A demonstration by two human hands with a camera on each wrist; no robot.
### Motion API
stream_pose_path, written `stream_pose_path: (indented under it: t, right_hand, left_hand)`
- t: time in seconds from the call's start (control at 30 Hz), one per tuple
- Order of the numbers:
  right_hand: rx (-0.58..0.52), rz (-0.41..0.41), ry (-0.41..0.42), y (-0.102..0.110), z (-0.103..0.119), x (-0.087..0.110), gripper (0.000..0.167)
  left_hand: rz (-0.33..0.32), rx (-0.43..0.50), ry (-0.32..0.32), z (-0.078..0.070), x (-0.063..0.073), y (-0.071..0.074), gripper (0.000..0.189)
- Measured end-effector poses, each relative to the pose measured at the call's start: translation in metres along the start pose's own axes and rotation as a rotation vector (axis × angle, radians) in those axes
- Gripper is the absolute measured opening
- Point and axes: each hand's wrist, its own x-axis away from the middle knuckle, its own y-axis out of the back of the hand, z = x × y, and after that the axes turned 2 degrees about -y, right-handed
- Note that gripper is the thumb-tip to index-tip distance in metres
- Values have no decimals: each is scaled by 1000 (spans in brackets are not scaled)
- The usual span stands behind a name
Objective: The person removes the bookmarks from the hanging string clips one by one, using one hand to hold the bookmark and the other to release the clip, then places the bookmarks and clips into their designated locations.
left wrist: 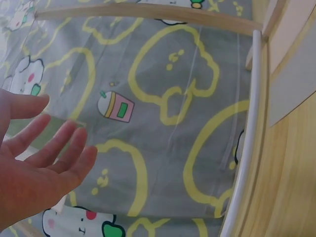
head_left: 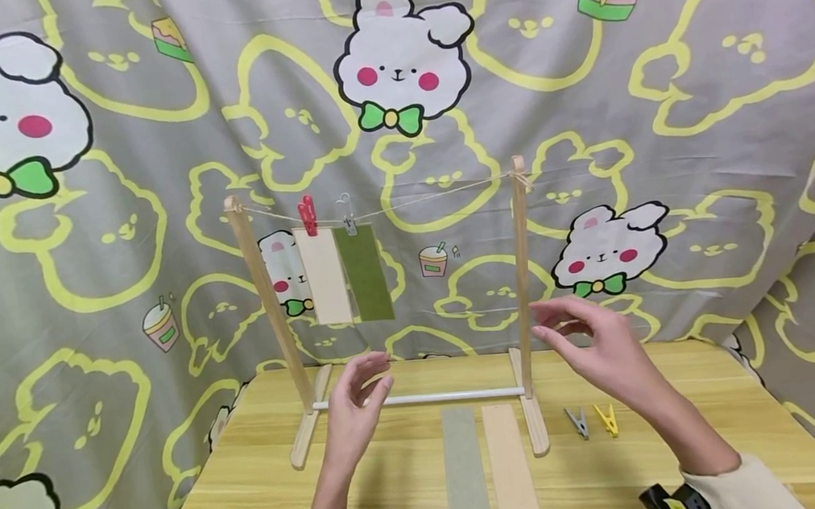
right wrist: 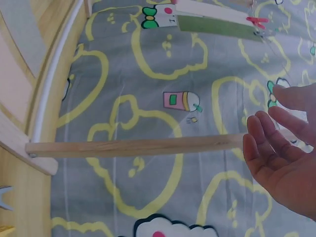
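Observation:
My left hand (head_left: 356,398) hovers over the table below two hanging strips, fingers loosely bent and holding nothing. My right hand (head_left: 597,343) is raised beside the rack's right post (head_left: 523,277), also holding nothing. On the string hang a cream strip (head_left: 326,282), clipped by a red clothespin (head_left: 308,215), and a green strip (head_left: 367,278), clipped by a grey clip (head_left: 350,223). Flat on the table lie a grey-green strip (head_left: 465,464) and a peach strip (head_left: 510,460). To their right lie a grey clothespin (head_left: 578,423) and a yellow clothespin (head_left: 607,420).
The wooden rack's left post (head_left: 266,299) and a white crossbar (head_left: 420,399) stand behind the flat strips. A string (head_left: 439,195) runs between the post tops. A patterned curtain (head_left: 400,166) hangs behind the wooden table (head_left: 239,495).

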Motion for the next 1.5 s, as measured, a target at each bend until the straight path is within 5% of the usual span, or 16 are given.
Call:
stream_pose_path:
  t: [0.43, 0.77, 1.3, 1.5]
  right_hand:
    - [4, 1, 175, -4, 32, -33, 34]
    - [-9, 69, 293, -14, 52, -61, 41]
    - [4, 21, 486, -30, 75, -108, 39]
    - [15, 34, 526, -36, 92, -128, 38]
  left_hand:
    - [-159, 24, -96, -3, -8, 9, 29]
    - [-200, 13, -91, -6, -28, 12, 34]
    - [-271, 34, -138, -2, -60, 10, 40]
    - [-297, 77, -101, -1, -69, 8, 36]
